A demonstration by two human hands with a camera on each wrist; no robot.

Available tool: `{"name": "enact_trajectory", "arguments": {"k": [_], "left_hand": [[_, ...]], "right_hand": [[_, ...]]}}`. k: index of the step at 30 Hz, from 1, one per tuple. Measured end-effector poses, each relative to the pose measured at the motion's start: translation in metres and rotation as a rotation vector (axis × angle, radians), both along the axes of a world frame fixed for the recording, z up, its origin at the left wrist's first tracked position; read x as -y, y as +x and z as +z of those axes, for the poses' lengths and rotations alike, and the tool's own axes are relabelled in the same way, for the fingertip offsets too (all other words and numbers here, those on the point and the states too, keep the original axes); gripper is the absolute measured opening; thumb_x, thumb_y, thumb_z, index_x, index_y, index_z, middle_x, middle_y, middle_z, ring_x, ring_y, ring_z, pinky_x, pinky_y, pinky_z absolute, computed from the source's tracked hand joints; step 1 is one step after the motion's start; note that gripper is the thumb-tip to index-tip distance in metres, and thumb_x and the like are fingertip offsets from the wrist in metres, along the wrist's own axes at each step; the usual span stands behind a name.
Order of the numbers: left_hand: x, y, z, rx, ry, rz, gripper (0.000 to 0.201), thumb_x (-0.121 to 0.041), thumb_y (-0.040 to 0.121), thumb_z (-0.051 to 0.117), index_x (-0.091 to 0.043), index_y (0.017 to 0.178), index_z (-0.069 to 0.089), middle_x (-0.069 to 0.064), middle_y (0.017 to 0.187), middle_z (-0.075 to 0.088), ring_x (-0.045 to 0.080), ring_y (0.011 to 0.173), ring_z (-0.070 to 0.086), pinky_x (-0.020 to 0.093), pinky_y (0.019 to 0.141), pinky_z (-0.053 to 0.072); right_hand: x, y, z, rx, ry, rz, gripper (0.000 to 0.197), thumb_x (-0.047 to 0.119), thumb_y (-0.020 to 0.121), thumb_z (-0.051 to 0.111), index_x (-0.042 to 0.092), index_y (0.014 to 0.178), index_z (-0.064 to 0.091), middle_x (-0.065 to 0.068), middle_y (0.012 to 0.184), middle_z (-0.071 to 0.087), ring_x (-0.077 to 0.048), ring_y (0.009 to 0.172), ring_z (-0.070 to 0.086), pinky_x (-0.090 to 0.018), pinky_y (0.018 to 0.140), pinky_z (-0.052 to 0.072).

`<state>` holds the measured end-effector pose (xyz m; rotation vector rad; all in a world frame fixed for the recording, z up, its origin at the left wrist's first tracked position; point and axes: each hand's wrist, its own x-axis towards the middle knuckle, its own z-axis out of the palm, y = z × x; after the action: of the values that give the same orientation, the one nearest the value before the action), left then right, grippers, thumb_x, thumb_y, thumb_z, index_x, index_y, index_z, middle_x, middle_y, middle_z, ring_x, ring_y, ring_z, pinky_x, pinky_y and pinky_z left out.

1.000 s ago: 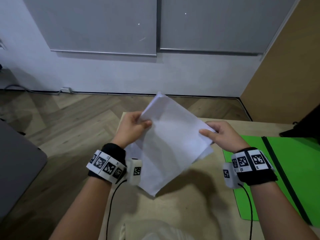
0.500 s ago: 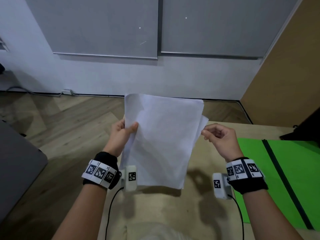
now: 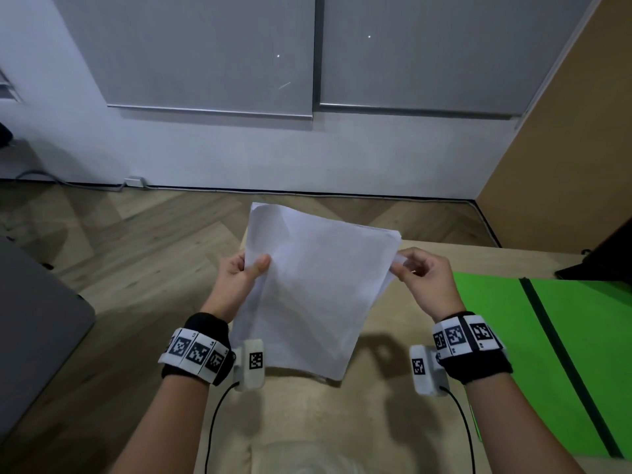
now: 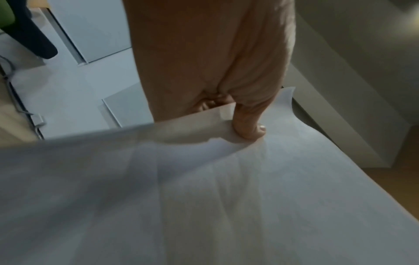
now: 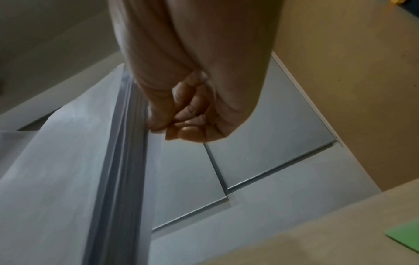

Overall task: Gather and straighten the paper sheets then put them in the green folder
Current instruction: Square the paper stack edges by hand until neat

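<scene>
A stack of white paper sheets (image 3: pixel 311 289) stands nearly upright above the beige table (image 3: pixel 342 422), its lower edge close to the tabletop. My left hand (image 3: pixel 244 273) grips the stack's left edge, thumb on the front face; the left wrist view shows that thumb (image 4: pixel 247 125) pressed on the paper sheets (image 4: pixel 204 197). My right hand (image 3: pixel 415 273) pinches the right edge with curled fingers, also seen in the right wrist view where the right hand (image 5: pixel 179 125) meets the sheets' edges (image 5: pixel 127 143). The open green folder (image 3: pixel 547 354) lies flat on the table to the right.
A dark object (image 3: pixel 605 258) sits at the table's far right behind the folder. A grey surface (image 3: pixel 34 326) is at the left over the wooden floor (image 3: pixel 136 241). A brown panel (image 3: pixel 564 131) stands at the right.
The stack has turned from a diamond tilt to nearly upright and dropped lower toward the table. My right hand, briefly off the edge, now pinches the right side again.
</scene>
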<state>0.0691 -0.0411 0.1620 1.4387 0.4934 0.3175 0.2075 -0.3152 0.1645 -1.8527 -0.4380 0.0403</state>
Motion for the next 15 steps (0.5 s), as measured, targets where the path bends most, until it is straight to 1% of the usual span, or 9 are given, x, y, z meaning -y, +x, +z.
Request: {"name": "enact_trajectory", "arguments": {"k": [3, 5, 7, 8, 10, 11, 13, 14, 15], "left_hand": [[0.000, -0.002, 0.001, -0.023, 0.042, -0.006, 0.017, -0.015, 0.096, 0.056, -0.006, 0.087, 0.067, 0.013, 0.085, 0.073, 0.023, 0.071, 0.069, 0.034, 0.068, 0.058], [-0.001, -0.002, 0.000, -0.017, 0.057, 0.015, 0.023, -0.019, 0.093, 0.060, 0.003, 0.088, 0.065, 0.020, 0.089, 0.069, 0.029, 0.077, 0.066, 0.046, 0.076, 0.056], [0.000, 0.001, -0.002, -0.016, 0.063, 0.039, 0.034, -0.024, 0.089, 0.061, 0.010, 0.090, 0.061, 0.021, 0.090, 0.067, 0.032, 0.080, 0.064, 0.056, 0.079, 0.053], [0.001, 0.003, -0.003, -0.020, 0.068, 0.053, 0.031, -0.023, 0.090, 0.061, 0.008, 0.088, 0.061, 0.021, 0.089, 0.066, 0.031, 0.080, 0.063, 0.056, 0.079, 0.053], [0.005, 0.007, -0.003, -0.017, 0.060, 0.081, 0.020, -0.017, 0.095, 0.057, -0.002, 0.082, 0.062, 0.016, 0.086, 0.065, 0.028, 0.078, 0.062, 0.048, 0.076, 0.053], [0.006, 0.010, -0.003, -0.012, 0.052, 0.094, 0.019, -0.015, 0.096, 0.055, -0.006, 0.080, 0.061, 0.014, 0.084, 0.065, 0.027, 0.077, 0.061, 0.043, 0.074, 0.052], [0.009, 0.014, -0.003, 0.009, 0.041, 0.105, 0.017, -0.014, 0.096, 0.054, -0.005, 0.083, 0.059, 0.013, 0.085, 0.063, 0.025, 0.078, 0.059, 0.039, 0.073, 0.051], [0.011, 0.017, -0.003, 0.021, 0.036, 0.109, 0.016, -0.014, 0.096, 0.055, -0.003, 0.085, 0.059, 0.013, 0.086, 0.062, 0.024, 0.079, 0.058, 0.039, 0.074, 0.050], [0.013, 0.019, -0.004, 0.032, 0.031, 0.115, 0.015, -0.014, 0.096, 0.056, -0.003, 0.086, 0.059, 0.013, 0.086, 0.061, 0.024, 0.080, 0.057, 0.040, 0.075, 0.049]], "right_hand": [[-0.001, 0.004, 0.007, 0.047, 0.125, -0.078, 0.027, 0.000, 0.075, 0.073, 0.025, 0.070, 0.065, -0.002, 0.062, 0.059, 0.000, 0.054, 0.052, -0.026, 0.063, 0.046], [-0.003, 0.004, 0.017, 0.113, 0.207, -0.101, 0.024, 0.001, 0.073, 0.075, 0.024, 0.074, 0.066, 0.007, 0.065, 0.065, -0.004, 0.059, 0.055, -0.021, 0.063, 0.049], [-0.004, 0.003, 0.024, 0.146, 0.258, -0.058, 0.026, 0.000, 0.074, 0.075, 0.023, 0.077, 0.066, 0.014, 0.067, 0.069, 0.000, 0.062, 0.058, -0.014, 0.064, 0.049], [-0.005, 0.002, 0.026, 0.130, 0.290, -0.016, 0.026, -0.002, 0.074, 0.074, 0.022, 0.082, 0.066, 0.015, 0.072, 0.071, 0.001, 0.065, 0.061, -0.012, 0.067, 0.050], [-0.003, 0.003, 0.023, 0.037, 0.348, 0.098, 0.029, 0.004, 0.076, 0.074, 0.016, 0.100, 0.063, 0.010, 0.088, 0.073, 0.000, 0.079, 0.066, -0.014, 0.076, 0.051], [-0.002, 0.003, 0.019, -0.032, 0.364, 0.168, 0.043, 0.015, 0.074, 0.076, 0.015, 0.113, 0.059, 0.006, 0.100, 0.071, -0.001, 0.087, 0.066, -0.014, 0.080, 0.051], [0.000, 0.003, 0.011, -0.209, 0.397, 0.275, 0.083, 0.040, 0.063, 0.081, 0.014, 0.133, 0.044, 0.001, 0.115, 0.065, -0.002, 0.097, 0.064, -0.016, 0.084, 0.051], [0.000, 0.001, 0.007, -0.274, 0.408, 0.311, 0.090, 0.041, 0.061, 0.081, 0.013, 0.135, 0.040, 0.003, 0.116, 0.065, -0.002, 0.099, 0.064, -0.016, 0.085, 0.051], [0.000, 0.000, 0.002, -0.302, 0.386, 0.319, 0.078, 0.030, 0.067, 0.079, 0.012, 0.133, 0.041, 0.007, 0.112, 0.068, 0.000, 0.098, 0.064, -0.015, 0.083, 0.051]]}}
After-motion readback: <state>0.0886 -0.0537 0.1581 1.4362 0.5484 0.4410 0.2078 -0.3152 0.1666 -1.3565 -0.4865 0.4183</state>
